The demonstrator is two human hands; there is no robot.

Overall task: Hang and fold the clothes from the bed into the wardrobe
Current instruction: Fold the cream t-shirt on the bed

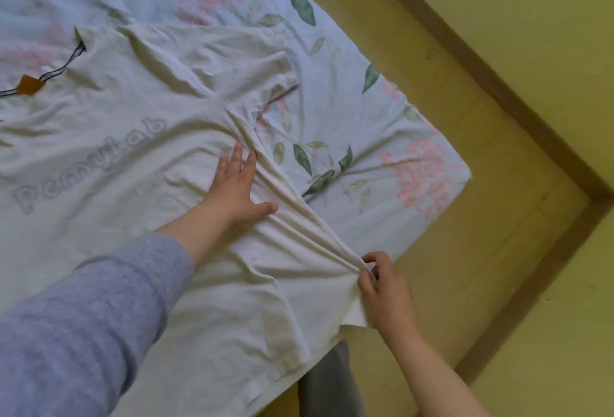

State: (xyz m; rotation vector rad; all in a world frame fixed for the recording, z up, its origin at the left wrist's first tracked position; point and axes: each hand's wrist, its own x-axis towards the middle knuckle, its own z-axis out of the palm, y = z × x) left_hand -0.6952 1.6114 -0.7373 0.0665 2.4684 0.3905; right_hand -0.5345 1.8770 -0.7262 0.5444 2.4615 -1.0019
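The shirt [133, 157] lies spread on the bed [365, 110], its hem hanging over the near edge. The left hand [237, 189] presses flat on the cloth near the side seam, its grip spread and fingers straight. The right hand [382, 290] pinches the shirt's side edge low down, at the bed's edge, and tight creases run from there up toward the left hand. This looks like the first fold of the folding step, with the left hand marking the fold line. The next move likely calls for carrying the pinched edge across the chest while the flat hand keeps the cloth from sliding, then laying the sleeve [252, 60] in. The wardrobe is out of view.
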